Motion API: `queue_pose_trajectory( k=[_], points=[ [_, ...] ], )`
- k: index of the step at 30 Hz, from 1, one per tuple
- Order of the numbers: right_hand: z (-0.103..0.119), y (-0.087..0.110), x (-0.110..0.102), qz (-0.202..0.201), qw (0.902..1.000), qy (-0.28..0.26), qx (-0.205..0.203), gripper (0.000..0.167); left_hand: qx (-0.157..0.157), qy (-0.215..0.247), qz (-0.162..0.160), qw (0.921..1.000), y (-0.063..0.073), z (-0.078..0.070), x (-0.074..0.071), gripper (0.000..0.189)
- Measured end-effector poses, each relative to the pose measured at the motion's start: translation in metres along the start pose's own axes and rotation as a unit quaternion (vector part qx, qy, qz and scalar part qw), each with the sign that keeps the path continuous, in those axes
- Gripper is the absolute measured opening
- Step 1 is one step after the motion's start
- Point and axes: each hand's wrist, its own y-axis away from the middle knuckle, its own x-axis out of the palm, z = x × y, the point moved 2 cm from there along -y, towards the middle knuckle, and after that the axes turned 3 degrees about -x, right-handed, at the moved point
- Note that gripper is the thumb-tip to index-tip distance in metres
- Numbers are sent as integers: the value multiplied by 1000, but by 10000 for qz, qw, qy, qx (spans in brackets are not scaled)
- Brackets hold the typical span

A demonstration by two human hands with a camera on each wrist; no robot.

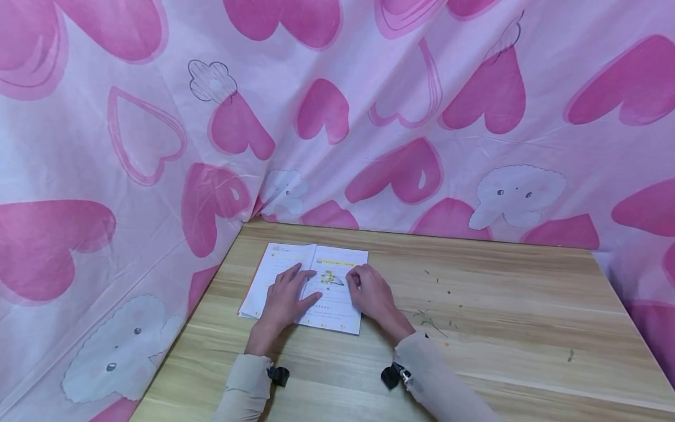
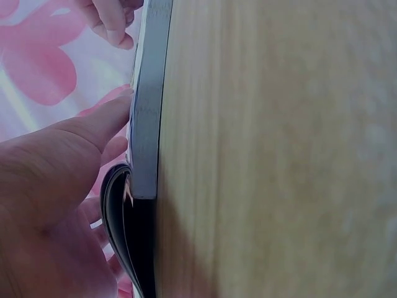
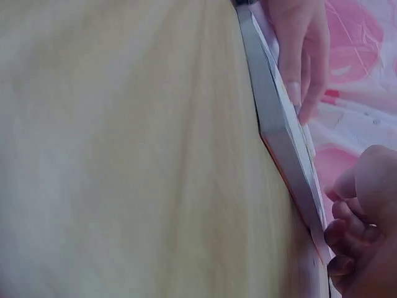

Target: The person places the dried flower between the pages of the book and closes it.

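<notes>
Beige cloth sleeves (image 1: 443, 381) cover my forearms, with a black device (image 1: 279, 375) at each wrist. Just beyond my right sleeve lie a green sprig (image 1: 425, 317) and small scraps on the wooden table (image 1: 527, 375); a sideways sweep of that forearm could scatter them.

My left hand (image 1: 283, 298) rests across the book (image 1: 258, 293), fingers spread. My right hand (image 1: 371, 293) is at the right-hand page's outer edge, fingers curled, thumb near forefinger; whether they pinch anything, I cannot tell.

The book lies unfolded at two pages on the table's left part. Defect noted in the left wrist view: leaves bow up beside the thick block. Should my left hand lift, I judge they could spring over.

On the right-hand page, between my hands, sits a small yellow-green cluster (image 1: 328, 277); print or plant matter, I cannot determine. If loose, a brush of my right fingers could displace it.

Farthest off hangs pink heart-patterned fabric (image 1: 323, 111), behind the table's back edge.
</notes>
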Motion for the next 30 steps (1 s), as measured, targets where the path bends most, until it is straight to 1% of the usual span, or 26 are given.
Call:
queue_pose_trajectory(
  k=[3, 5, 9, 11, 14, 16, 19, 22, 24, 26, 28, 30],
  points=[
    [-9, -4, -9, -100, 9999, -51, 27, 14, -29, 18, 46, 10000, -1, 0, 1, 59],
    [-15, -7, -16, -20, 10000, -70, 67, 25, -25, 21, 40, 10000, -1, 0, 1, 59],
    [-26, -12, -27, 490, 9987, -8, 98, 53, 20, 15, -22, 10000, 0, -1, 1, 59],
    [-31, -14, -31, 752, 9971, 88, 86, 60, 42, 7, -46, 10000, 0, -2, 0, 59],
    [-35, -16, -33, 1009, 9946, 220, 66, 63, 38, -4, -21, 10000, 0, -3, 0, 59],
    [-36, -17, -33, 1092, 9937, 264, 48, 63, 13, -16, 10, 10000, 0, -3, 0, 60],
    [-35, -17, -34, 1149, 9929, 320, 48, 62, -23, -63, 40, 10000, 1, -3, 0, 61],
    [-35, -17, -33, 1134, 9929, 367, 12, 62, -41, -170, -22, 9998, 1, -3, 1, 61],
    [-36, -16, -31, 1117, 9929, 405, -19, 62, 0, -293, -154, 9995, 2, -5, 2, 58],
    [-36, -15, -30, 1097, 9930, 429, -39, 61, 151, -481, -424, 9978, 4, -10, 2, 53],
    [-36, -14, -30, 1091, 9930, 453, -69, 61, 457, -656, -825, 9934, 9, -18, 2, 44],
    [-36, -13, -31, 1091, 9929, 464, -86, 61, 878, -806, -1199, 9856, 14, -27, 4, 36]
  ],
)
